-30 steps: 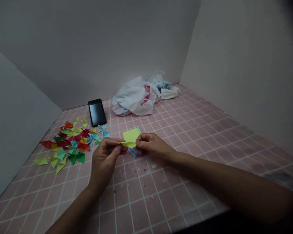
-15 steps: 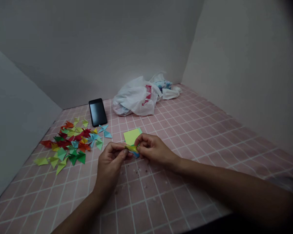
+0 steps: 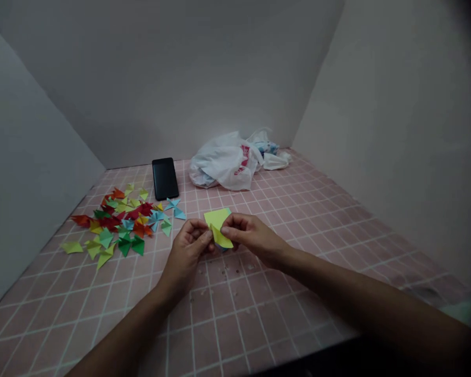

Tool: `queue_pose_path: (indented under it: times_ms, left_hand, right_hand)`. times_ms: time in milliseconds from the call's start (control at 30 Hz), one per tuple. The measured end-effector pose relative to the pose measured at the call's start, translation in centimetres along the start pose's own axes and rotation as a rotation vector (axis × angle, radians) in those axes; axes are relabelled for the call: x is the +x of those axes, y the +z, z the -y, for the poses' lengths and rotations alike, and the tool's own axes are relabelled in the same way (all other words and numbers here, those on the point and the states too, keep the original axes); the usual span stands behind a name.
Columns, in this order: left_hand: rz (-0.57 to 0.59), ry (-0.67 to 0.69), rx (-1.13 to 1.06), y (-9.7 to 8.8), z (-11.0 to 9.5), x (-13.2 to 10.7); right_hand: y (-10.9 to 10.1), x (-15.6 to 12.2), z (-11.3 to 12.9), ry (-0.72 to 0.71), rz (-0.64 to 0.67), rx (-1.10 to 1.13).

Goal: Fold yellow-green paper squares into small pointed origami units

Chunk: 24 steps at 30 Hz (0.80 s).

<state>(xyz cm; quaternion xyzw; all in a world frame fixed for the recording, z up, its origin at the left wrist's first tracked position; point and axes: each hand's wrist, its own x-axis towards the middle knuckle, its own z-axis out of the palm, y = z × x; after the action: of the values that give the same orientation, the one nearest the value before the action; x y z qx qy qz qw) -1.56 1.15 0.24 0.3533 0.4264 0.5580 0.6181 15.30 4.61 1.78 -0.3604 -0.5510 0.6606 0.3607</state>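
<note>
Both hands meet at the middle of the pink tiled surface (image 3: 282, 293). My left hand (image 3: 188, 251) and my right hand (image 3: 248, 236) pinch a small folded yellow-green paper piece (image 3: 221, 238) between their fingertips. Just behind the fingers lies a small stack of square paper sheets (image 3: 216, 216), yellow-green on top with a blue edge showing. A scatter of several folded paper triangles (image 3: 120, 222) in red, green, yellow, orange and blue lies to the left of my left hand.
A black phone (image 3: 165, 178) lies face up behind the paper pieces. A crumpled white plastic bag (image 3: 223, 167) with more bags behind it sits near the back corner. Grey walls close in the surface at the left, back and right.
The yellow-green piece has turned from a flat strip held sideways into a pointed flap hanging down between my fingers. Both hands stayed over the paper stack; the view has shifted slightly.
</note>
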Motion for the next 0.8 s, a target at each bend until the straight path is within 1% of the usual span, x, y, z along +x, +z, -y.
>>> queue_pose_path:
  times_ms: [100, 233, 300, 367, 467, 667, 733, 800]
  left_hand:
    - [0.022, 0.033, 0.014, -0.1, 0.0, -0.1]
    - [0.064, 0.056, 0.026, -0.2, 0.0, -0.2]
    - [0.097, 0.069, 0.028, -0.2, 0.0, -0.2]
    - [0.110, 0.085, 0.042, -0.1, 0.1, -0.2]
    - [0.086, 0.127, 0.072, 0.0, 0.1, -0.2]
    - [0.038, 0.154, 0.126, 0.0, 0.0, 0.0]
    - [0.012, 0.153, 0.137, -0.2, 0.0, 0.1]
    - [-0.002, 0.118, 0.125, -0.4, 0.1, 0.2]
  right_hand:
    - [0.7, -0.1, 0.0, 0.026, -0.012, -0.035]
    - [1.4, -0.2, -0.1, -0.011, -0.112, -0.136]
    - [1.7, -0.2, -0.1, -0.022, -0.157, -0.143]
    - [1.9, -0.3, -0.1, -0.024, -0.174, -0.118]
    - [2.0, -0.4, 0.0, -0.033, -0.156, -0.110]
    - [2.0, -0.5, -0.2, -0.062, -0.108, -0.214]
    - [1.9, -0.3, -0.3, -0.092, -0.066, -0.215]
    - [1.7, 0.0, -0.5, -0.111, -0.006, -0.168]
